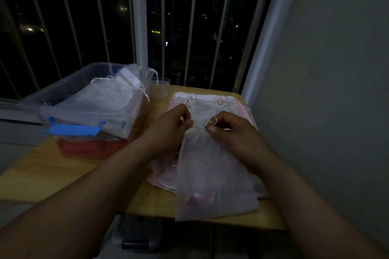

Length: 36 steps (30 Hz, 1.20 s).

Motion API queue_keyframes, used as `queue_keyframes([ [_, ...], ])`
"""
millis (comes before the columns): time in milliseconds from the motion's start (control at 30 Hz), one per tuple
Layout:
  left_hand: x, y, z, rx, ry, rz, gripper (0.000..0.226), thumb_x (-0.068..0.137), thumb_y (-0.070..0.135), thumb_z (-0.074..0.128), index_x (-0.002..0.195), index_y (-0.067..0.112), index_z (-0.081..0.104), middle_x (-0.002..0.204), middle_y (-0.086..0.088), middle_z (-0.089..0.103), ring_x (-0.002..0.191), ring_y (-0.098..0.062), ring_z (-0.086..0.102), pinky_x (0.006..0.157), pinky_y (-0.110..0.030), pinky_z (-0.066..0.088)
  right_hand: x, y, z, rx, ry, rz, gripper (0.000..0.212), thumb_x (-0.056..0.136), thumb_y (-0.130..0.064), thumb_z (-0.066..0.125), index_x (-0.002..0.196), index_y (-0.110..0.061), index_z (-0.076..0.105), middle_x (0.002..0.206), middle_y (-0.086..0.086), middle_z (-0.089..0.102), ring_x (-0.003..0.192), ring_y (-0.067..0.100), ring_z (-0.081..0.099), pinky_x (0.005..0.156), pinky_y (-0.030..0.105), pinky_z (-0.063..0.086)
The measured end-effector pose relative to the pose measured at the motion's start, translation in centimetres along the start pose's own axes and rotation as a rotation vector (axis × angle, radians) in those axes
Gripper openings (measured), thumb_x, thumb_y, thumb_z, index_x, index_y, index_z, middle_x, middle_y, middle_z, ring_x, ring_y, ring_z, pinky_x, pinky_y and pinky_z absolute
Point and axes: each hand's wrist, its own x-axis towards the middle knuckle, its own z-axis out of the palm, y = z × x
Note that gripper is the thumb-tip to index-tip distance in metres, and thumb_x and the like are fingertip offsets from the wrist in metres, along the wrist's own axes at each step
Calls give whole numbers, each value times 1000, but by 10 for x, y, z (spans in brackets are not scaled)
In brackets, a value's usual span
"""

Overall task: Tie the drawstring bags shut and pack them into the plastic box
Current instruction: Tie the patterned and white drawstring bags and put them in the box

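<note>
Sheer white fabric nearest: one drawstring bag (212,174) is held by its neck over the near part of the wooden table (63,170). The body is slack and something pink shows faintly through the lower end. Whether the bottom rests on the table, I cannot tell.

The neck is gathered tight. Left hand (170,130) is at the left of the neck, thumb and fingers curled in and pinching; cloth or cord, the dim light hides which. Right hand (231,130) pinches the drawstring (213,121) just right of the neck. A loop of cord stands up over one fingertip and the other fingers are curled under.

Step in hand, by my reading: tying this bag. The mouth is drawn and the knot is forming but not yet snug. The next move likely calls for passing the loop through and pulling both ends evenly while the neck is kept bunched. With thin cord and poor light, a loose knot is the risk.

Beneath and behind it: pile of flat pink and white bags (231,101) on the table, apparently waiting.

Farther left: clear plastic box (69,81), blue latch (73,129) at the front, with packed bags (105,94) heaped above the rim. Room looks short, so packing this one probably means pressing it on top. A small clear cup (161,86) stands just beside the box's far right corner.

Beyond: window bars (139,17), night outside.
</note>
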Motion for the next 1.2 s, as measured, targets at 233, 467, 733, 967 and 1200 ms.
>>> queue_keyframes([
  [233,-5,-8,6,142,103,116,13,106,26,53,94,29,51,85,2,65,80,-17,63,74,-48,58,0,2,-4,91,-95,26,24,99,-18,67,79,-31,70,92,-6,74,88,12,65,82,31,51],
  [467,-4,8,0,-72,36,-116,22,107,39,51,103,19,59,88,-6,72,76,-22,72,69,-37,62,4,10,-5,83,89,72,21,98,-21,69,78,-28,73,90,-3,76,86,14,68,89,41,56],
  [733,-11,15,9,-180,-131,-146,39,98,48,64,88,12,75,86,-8,74,73,-11,64,67,-29,49,9,7,3,66,144,81,13,98,-29,69,90,-21,75,90,-2,76,85,12,68,79,31,55],
  [967,-11,20,2,-492,47,-257,41,102,40,60,83,6,70,82,-11,73,76,-21,69,62,-28,56,-1,5,-8,296,-193,342,31,104,-31,60,113,-7,77,110,10,79,106,28,75,101,46,55],
  [1200,-18,21,-10,-806,122,-336,24,103,42,57,99,23,72,103,-1,74,102,-23,70,86,-38,58,1,4,-5,230,-40,298,24,101,-19,63,89,-1,74,94,20,76,87,38,69,86,47,57],
])
